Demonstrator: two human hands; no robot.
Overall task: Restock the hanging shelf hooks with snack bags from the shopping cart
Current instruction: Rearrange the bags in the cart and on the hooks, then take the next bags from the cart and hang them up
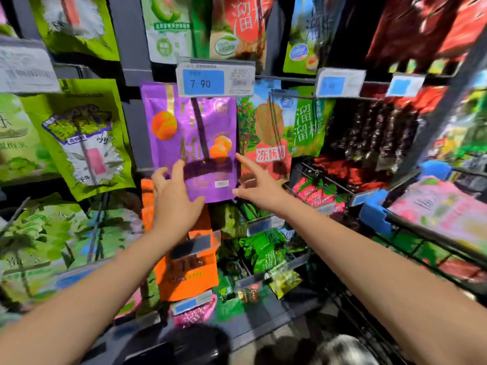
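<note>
My left hand (175, 198) lies open against the lower left of a purple bag (192, 133), fingers reaching up its front and thumb stretched out along its bottom edge. My right hand (259, 187) is open wide too: the forefinger tip touches the bag's right edge and the thumb sits at its lower right corner, with a broad gap between them. Neither hand curls round anything that I can see.

The purple bag hangs upright on the shelf wall, its long axis running up and down, printed front with orange fruit facing me, top end up. A price tag (214, 80) reading 7.90 sits across its upper edge, so the hanging hole and the hook's tip are hidden. A dark stripe runs down the middle of the bag; I cannot tell whether it is the hook arm or its shadow. My left hand covers the bag's lower left corner.

Just beside it on the right hangs a red and green bag (266, 133), partly tucked behind the purple one. Below my left wrist hangs an orange bag (189, 275), and to the left a lime green bag (84, 138) tilts on its hook. At the far right is the shopping cart (376, 214), cut off by the edge, holding a pink bag (442, 209). Most print is blurred beyond reading.
</note>
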